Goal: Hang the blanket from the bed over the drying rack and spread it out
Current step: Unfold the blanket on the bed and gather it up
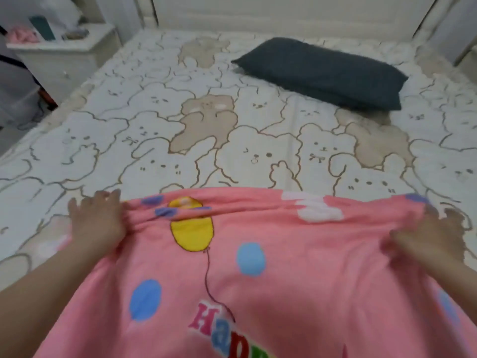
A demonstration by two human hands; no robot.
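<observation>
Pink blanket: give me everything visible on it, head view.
The pink blanket looks like soft fleece, printed with a yellow balloon on a string, blue and purple dots, a white shape and colourful letters starting "Hap". It lies on the near end of the bed's bear-print sheet, its far edge bunched into folds. The left hand grips that edge at one end, the right hand at the other. Its near part runs out of frame.

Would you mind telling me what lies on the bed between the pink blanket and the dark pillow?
In the head view, only bare bear-print sheet lies between the pink blanket and the dark pillow.
</observation>
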